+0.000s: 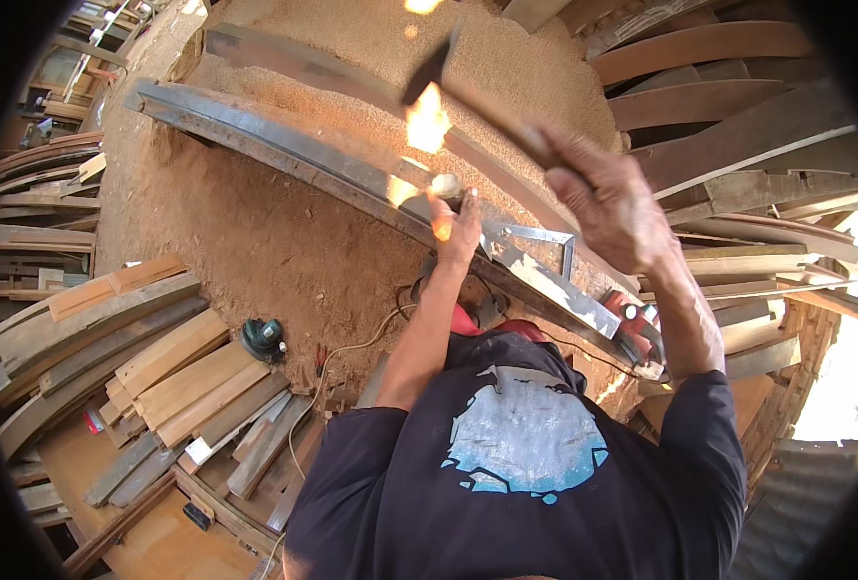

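My right hand [608,203] is raised and closed round the wooden handle of a hammer [496,114], its dark head up and to the left. Lower down, my left hand [458,232] is closed on a short piece with a pale rounded end [445,186]; its kind is hard to make out under bright glare. That hand rests over a long grey beam [284,145] running from upper left to lower right. The hammer head stands apart from the pale end. A triangular metal frame [568,253] lies on the beam, right of my left hand.
A red power tool [634,329] stands near the beam's right end. On the ground at left sits a green power tool [262,338], near a pale cord [337,350]. Stacked boards [192,377] lie at left, curved timbers [699,101] at right. Sawdust [535,92] covers the far ground.
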The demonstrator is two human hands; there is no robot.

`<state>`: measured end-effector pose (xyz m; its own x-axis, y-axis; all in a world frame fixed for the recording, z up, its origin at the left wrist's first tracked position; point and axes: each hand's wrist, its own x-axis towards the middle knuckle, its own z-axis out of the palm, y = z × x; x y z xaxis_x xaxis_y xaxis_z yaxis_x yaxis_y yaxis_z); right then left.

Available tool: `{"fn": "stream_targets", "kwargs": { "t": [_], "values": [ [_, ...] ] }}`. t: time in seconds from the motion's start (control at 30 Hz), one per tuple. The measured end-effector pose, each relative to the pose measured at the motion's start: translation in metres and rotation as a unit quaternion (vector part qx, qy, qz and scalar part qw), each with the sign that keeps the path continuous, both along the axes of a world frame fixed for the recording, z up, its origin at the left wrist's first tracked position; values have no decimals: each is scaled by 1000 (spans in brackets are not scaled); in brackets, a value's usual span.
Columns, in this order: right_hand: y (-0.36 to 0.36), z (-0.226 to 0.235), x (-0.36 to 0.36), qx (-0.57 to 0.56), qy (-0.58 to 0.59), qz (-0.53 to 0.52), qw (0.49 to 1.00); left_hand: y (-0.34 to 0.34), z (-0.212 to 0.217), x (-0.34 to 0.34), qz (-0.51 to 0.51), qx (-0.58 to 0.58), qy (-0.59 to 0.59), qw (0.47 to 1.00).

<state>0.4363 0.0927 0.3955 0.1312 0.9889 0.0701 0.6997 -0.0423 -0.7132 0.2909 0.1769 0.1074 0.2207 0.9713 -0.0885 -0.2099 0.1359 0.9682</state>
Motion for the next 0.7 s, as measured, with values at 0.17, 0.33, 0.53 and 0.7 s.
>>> {"fn": "stream_targets", "kwargs": {
  "t": [0.17, 0.33, 0.53, 0.7],
  "values": [
    [10, -23, -15, 250, 55, -22, 966, 10, -3, 3, -5, 14, 35, 999],
    [13, -35, 2, -261, -191, 106, 940, 11, -43, -4, -12, -7, -97, 995],
    [21, 14, -11, 234, 49, 14, 971, 0, -31, -4, 4, -40, -123, 992],
    [9, -45, 4, -131, -139, 71, 979, 0, -18, 1, -29, 52, 50, 997]
  ]
}}
